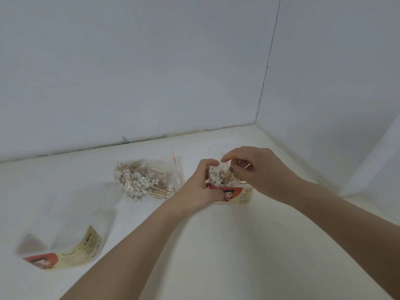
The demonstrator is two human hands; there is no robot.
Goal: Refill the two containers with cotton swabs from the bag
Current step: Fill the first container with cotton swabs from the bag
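Head view looks down, near both hands.

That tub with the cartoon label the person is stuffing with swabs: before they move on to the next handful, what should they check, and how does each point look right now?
1. Labelled tub upright on the white surface: ok.
2. Left hand steadying the tub's side: ok.
3. Swabs in the tub standing with cotton tips up: ok on the left side; a few sticks under the right hand lean, so not ok there.
4. Room left in the tub: cannot tell, the hands cover the opening.
5. Bag of swabs has supply left and lies beside the tub: ok.
6. Second container ready to fill: not ok, it lies on its side, seemingly empty.
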